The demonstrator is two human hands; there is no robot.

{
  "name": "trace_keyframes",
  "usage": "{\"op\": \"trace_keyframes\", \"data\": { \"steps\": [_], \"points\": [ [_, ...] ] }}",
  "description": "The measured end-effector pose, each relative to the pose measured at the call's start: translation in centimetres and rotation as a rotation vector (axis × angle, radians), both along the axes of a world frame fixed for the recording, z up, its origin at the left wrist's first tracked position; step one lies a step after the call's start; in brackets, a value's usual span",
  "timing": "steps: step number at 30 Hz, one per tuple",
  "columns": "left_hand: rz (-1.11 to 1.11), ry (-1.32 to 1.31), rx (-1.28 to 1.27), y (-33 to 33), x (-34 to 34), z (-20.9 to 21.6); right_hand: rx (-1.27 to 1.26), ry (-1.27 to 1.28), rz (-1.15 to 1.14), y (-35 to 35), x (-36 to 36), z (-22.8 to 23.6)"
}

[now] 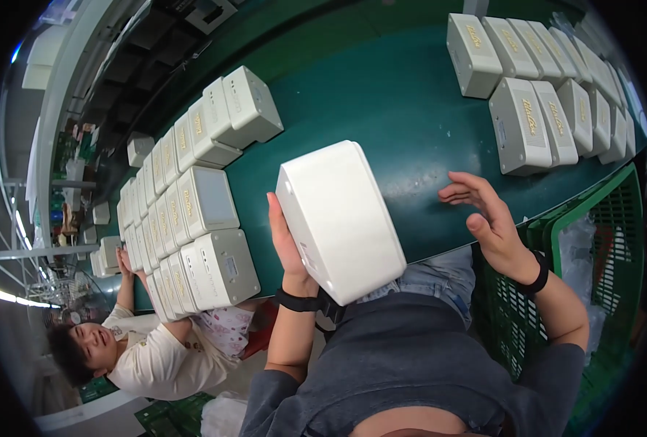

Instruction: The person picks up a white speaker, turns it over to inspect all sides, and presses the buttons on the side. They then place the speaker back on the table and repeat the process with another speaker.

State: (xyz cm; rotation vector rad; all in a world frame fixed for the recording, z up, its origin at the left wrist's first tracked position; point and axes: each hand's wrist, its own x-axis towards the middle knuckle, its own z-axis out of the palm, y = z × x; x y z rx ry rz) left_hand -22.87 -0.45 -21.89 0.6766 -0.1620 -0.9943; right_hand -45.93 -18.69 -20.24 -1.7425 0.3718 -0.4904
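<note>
My left hand (288,246) grips a white box-shaped device (344,215) from its left side, the fingers mostly hidden under and behind it. The device is tilted in front of my body, above the near edge of the green table, with a smooth plain face and rounded edges toward me. Small round feet or dots show along its left side. My right hand (487,227) hovers to the right of the device, apart from it, with fingers spread and nothing in them. Both wrists wear black bands.
Rows of similar white devices (225,269) stand on the green table (360,80) at left, and more white devices (521,131) at far right. A green plastic crate (598,200) holding clear plastic bags (577,251) is beside my right arm. A co-worker (167,357) sits at left, hands near the devices.
</note>
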Motion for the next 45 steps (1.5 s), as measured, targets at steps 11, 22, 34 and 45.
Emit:
{"op": "trace_keyframes", "data": {
  "steps": [11, 22, 34, 45],
  "points": [
    [-0.157, 0.190, -0.019, 0.3, 0.2, -0.8, 0.503, 0.035, 0.138, -0.2, -0.1, -0.5],
    [-0.169, -0.717, 0.475, -1.7, -2.7, 2.6, 0.772, 0.168, 0.354, 0.7, -0.1, 0.7],
    [-0.142, -0.936, 0.488, -1.9, -3.3, 3.9, 0.925, 0.147, 0.282, 0.8, 0.1, 1.0],
    [-0.097, -1.077, 0.518, -2.9, -4.0, 3.8, 0.775, 0.180, 0.160, 2.1, 0.2, 0.4]
  ]
}}
